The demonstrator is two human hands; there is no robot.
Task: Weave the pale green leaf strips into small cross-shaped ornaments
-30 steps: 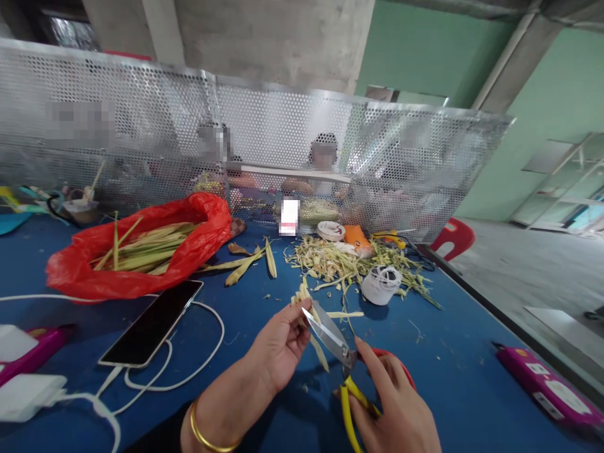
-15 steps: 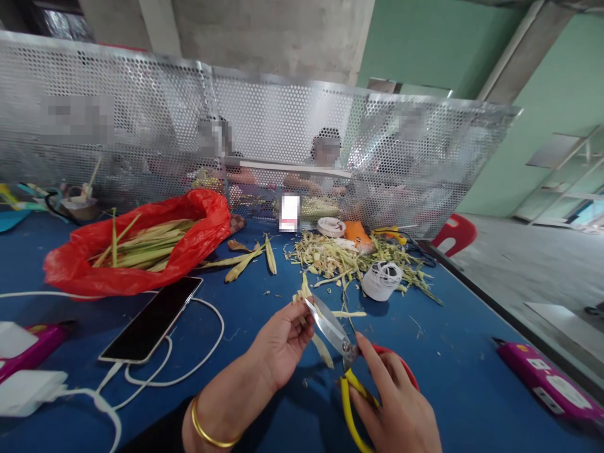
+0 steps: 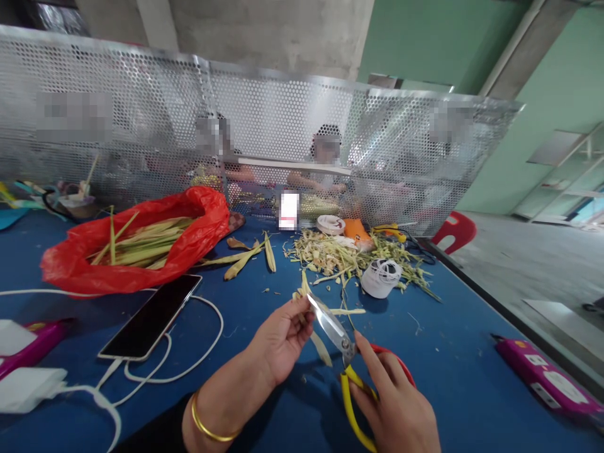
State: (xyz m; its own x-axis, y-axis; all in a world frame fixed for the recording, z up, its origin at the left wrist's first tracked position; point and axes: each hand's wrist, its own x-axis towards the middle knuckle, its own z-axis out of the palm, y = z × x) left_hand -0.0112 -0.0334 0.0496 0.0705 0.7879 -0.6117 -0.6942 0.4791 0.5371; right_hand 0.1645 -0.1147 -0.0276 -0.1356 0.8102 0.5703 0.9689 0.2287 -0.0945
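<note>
My left hand is closed in a pinch on a small bunch of pale yellow plant strips. My right hand grips a pair of scissors by handles that look yellow and red. Their steel blades point up and left, and the tip reaches the strips at my left fingertips. The blades appear closed together. Under my hands, a loose pale strip lies on the blue table, and another strip lies behind the blades.
A red plastic bag of long leaves stands left, near a phone on a white cable. Plant scraps, a white string spool and an orange packet lie ahead. A perforated metal screen separates people opposite.
The scissor blades have come together from slightly apart. Both hands stay in nearly the same place, with the strips still in my left fingers.
</note>
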